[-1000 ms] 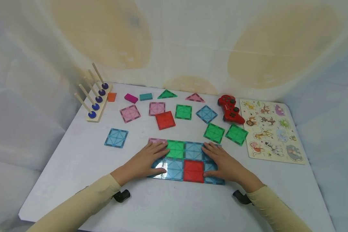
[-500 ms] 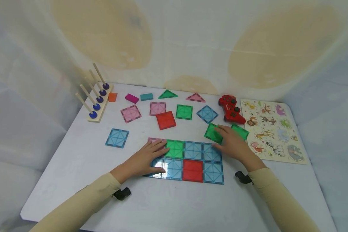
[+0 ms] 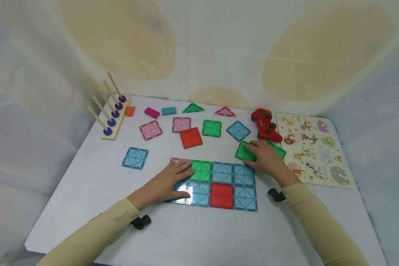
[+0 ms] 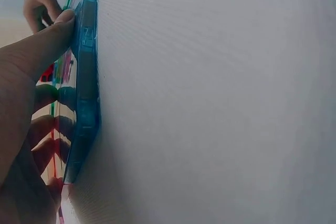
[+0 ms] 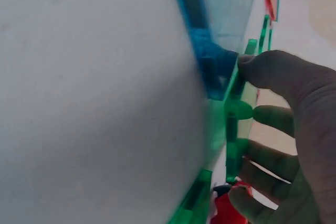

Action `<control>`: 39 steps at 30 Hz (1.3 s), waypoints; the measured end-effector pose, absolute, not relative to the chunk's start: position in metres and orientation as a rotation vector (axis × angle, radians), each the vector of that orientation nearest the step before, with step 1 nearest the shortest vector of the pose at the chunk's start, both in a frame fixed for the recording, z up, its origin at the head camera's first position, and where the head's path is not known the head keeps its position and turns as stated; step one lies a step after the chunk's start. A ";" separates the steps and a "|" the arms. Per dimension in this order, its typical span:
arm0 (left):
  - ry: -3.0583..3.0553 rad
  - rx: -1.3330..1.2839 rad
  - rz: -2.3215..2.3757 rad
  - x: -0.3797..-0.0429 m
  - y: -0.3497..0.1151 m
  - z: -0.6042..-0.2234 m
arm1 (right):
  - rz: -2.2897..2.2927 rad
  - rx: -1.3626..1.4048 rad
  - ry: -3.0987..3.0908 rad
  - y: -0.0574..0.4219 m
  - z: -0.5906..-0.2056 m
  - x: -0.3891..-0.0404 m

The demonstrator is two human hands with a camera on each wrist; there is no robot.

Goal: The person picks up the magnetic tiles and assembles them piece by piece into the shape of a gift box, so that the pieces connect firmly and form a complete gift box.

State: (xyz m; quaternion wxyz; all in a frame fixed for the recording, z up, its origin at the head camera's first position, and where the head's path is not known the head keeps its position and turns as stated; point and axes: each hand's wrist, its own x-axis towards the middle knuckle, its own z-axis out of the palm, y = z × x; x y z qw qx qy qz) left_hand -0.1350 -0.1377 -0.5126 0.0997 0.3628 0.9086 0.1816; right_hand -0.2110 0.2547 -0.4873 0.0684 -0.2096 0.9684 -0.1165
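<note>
Coloured see-through magnetic tiles form a two-row block, with a green tile (image 3: 201, 171), blue tiles (image 3: 222, 172) and a red tile (image 3: 221, 195) among them. My left hand (image 3: 167, 181) rests with spread fingers on the block's left end, partly covering a pink tile (image 3: 176, 160). Beyond the block's right corner, my right hand (image 3: 267, 159) grips a loose green tile (image 3: 242, 151), thumb at its near edge and fingers over its top. In the right wrist view the thumb touches that green tile (image 5: 233, 95) beside a blue tile's corner. Another green tile (image 3: 279, 150) lies partly hidden behind the right hand.
Loose square and triangular tiles lie behind the block, including a red tile (image 3: 191, 137) and a blue tile (image 3: 135, 158). A peg stacker (image 3: 114, 123) stands at left. A red game controller (image 3: 266, 125) and an animal puzzle board (image 3: 314, 151) are at right.
My right hand has left the block's right end, moved up and taken hold of the loose green tile. The left hand stays on the block.
</note>
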 end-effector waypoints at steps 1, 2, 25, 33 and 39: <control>2.686 1.073 0.539 -0.135 -0.138 -0.513 | -0.358 -0.631 2.917 0.253 -0.485 -0.210; 2.688 1.072 0.536 -0.135 -0.138 -0.513 | -0.362 -0.634 2.916 0.252 -0.483 -0.210; 2.697 1.055 0.493 -0.141 -0.133 -0.516 | -0.487 -0.836 2.718 0.195 -0.487 -0.232; 2.695 1.054 0.499 -0.143 -0.134 -0.517 | -0.457 -0.820 2.697 0.193 -0.488 -0.228; 2.695 1.055 0.533 -0.142 -0.134 -0.517 | -0.400 -0.855 2.728 0.197 -0.492 -0.219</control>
